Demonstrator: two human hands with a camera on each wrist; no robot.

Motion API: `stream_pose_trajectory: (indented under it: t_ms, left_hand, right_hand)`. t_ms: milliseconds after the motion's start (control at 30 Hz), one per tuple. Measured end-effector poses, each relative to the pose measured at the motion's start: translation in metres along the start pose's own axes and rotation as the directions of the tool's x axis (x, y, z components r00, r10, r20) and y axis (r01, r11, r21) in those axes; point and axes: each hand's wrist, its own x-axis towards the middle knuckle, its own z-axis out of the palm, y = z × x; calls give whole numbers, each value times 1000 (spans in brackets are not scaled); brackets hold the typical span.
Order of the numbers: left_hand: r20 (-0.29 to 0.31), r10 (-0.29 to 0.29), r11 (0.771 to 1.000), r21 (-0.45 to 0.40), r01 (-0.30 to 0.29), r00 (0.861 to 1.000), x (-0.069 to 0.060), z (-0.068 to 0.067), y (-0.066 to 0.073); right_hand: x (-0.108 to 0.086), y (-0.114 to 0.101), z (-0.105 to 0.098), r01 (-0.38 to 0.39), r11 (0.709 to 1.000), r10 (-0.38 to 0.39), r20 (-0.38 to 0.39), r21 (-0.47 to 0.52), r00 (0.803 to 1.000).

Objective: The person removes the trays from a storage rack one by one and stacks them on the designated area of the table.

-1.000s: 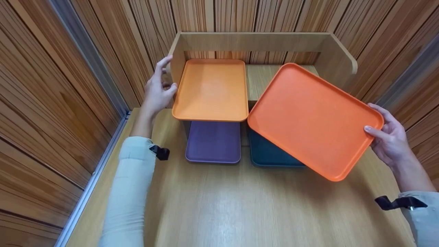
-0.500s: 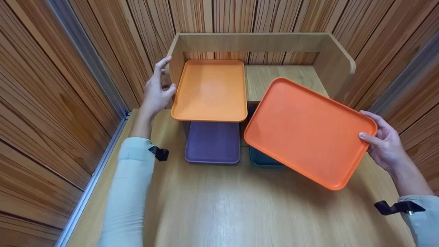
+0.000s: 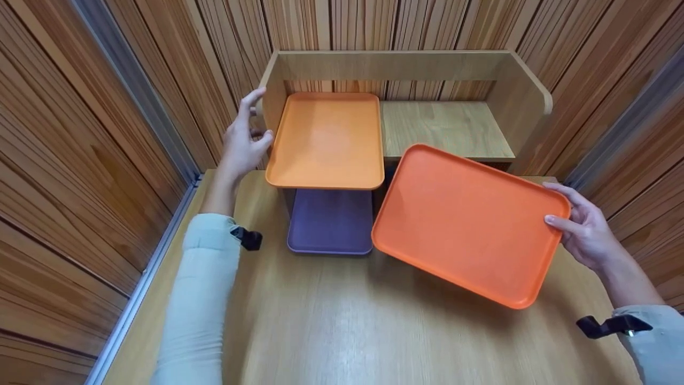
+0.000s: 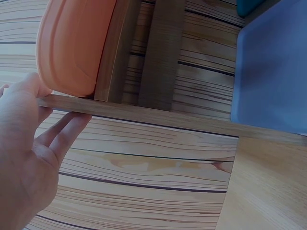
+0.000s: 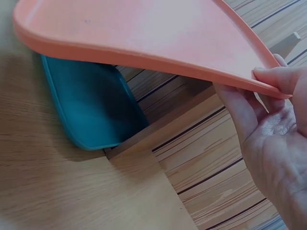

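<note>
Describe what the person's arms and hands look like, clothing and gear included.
The left hand and right hand are ungloved. Both arms wear pale, blue-green long sleeves: the left sleeve is wrinkled and has a broad cuff band; the right sleeve is partly out of frame. Each cuff carries a small black bent piece, left and right.

Visible are a red-orange tray [image 3: 470, 227], amber tray [image 3: 327, 141], purple tray [image 3: 331, 222], teal tray [image 5: 93, 105] and striped brown panelling [image 3: 64, 160].
</note>
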Motion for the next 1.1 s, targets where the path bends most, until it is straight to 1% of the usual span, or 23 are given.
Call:
stream_pose_trajectory:
  t_ms: [133, 200, 267, 367, 567, 633, 867, 1000, 1100]
  left_hand:
    - [-3, -2, 1000, 2, 2, 1000, 0, 1, 0]
    - [-4, -2, 1000, 3, 2, 1000, 0, 1, 0]
    - [-3, -1, 1000, 2, 1, 1000, 0, 1, 0]
    - [-2, 0, 1000, 1, 0, 1000, 0, 0, 0]
    - [-3, 3, 1000, 3, -3, 1000, 0, 0, 0]
    - [-5, 0, 1000, 6, 0, 1000, 0, 0, 0]
    - [1, -6, 1000, 9, 6, 1000, 1, 1, 0]
    - [3, -3, 1000, 9, 3, 1000, 1, 0, 1]
    - [7, -12, 1000, 7, 12, 1000, 1, 0, 1]
  right_hand:
    - [1, 4, 3, -34, 996, 32, -30, -80, 999]
    - [1, 6, 5, -42, 995, 40, -29, -91, 999]
    - [2, 8, 6, -48, 996, 47, -16, -74, 999]
    - [1, 11, 9, -74, 994, 74, -13, -74, 997]
    - [3, 18, 12, -140, 987, 137, -42, -83, 990]
    - [4, 21, 12, -151, 985, 149, -31, -89, 988]
    - [12, 32, 11, -157, 979, 164, 41, -129, 986]
    - [17, 36, 12, -188, 977, 193, 40, -105, 980]
    - [19, 40, 13, -205, 975, 210, 49, -89, 977]
